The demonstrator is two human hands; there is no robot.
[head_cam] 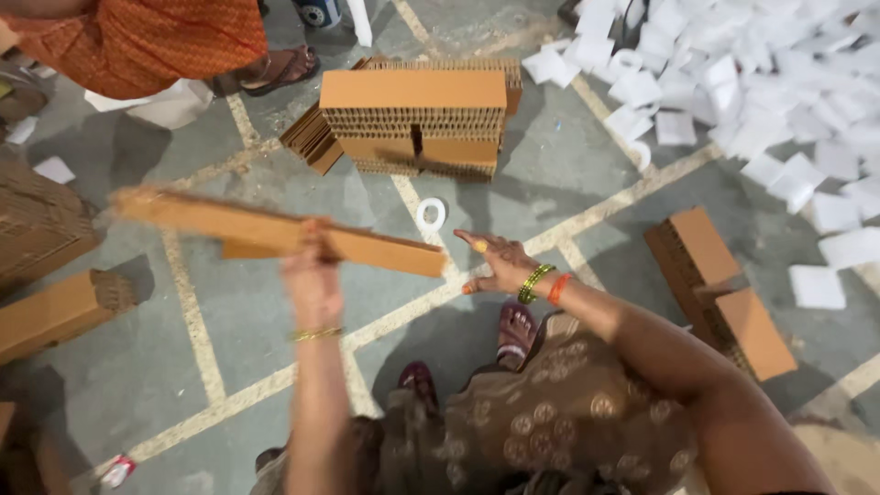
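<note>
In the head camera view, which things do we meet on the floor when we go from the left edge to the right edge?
Cardboard stack at the left edge → long cardboard strip held in the left hand → white tape ring → right hand, open → cardboard blocks → scattered white paper pieces.

left hand (312, 275): smeared by motion; its fingers cannot be told apart, and how they close around the strip is unclear.
cardboard strip (275, 234): blurred along its length, the left end most; its fluted edge does not resolve.
right hand (495, 261): sharp, fingers spread, but the palm side is hidden.
person in orange cloth (147, 37): cut off by the top edge; only cloth and a sandalled foot show.
cardboard block at left (55, 312): cut by the left edge.
white paper heap (779, 82): runs out past the top and right edges; single pieces too small to tell.
</note>
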